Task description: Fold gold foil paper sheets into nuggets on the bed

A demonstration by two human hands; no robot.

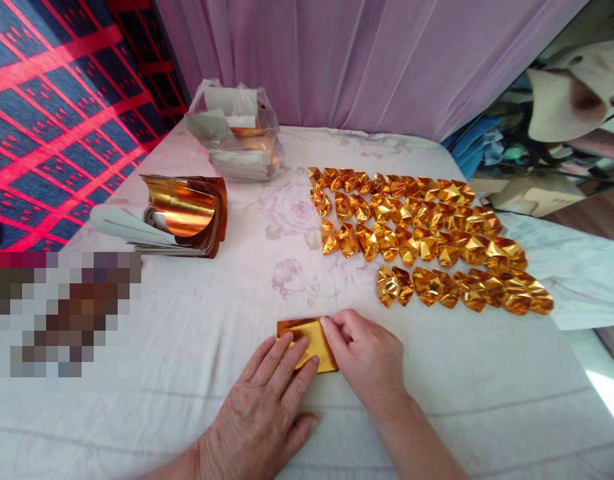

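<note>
A folded sheet of gold foil paper (314, 341) lies flat on the cloth-covered surface in front of me. My left hand (267, 393) rests on its left part with fingers stretched out and slightly spread. At the sheet's right edge, my right hand (367, 350) pinches the upper right corner between thumb and curled fingers. Beyond my right hand, several rows of folded gold foil pieces (427, 247) are laid out, crumpled-looking and shiny. To the left stands a curled stack of gold foil sheets (187, 207) with pale backs.
A clear plastic bag (237, 133) with more foil sheets sits at the back left. A purple curtain (311, 60) hangs behind the floral cloth (297, 280). Boxes (527, 193) and cloth items stand at the right. The left edge has a pixelated patch.
</note>
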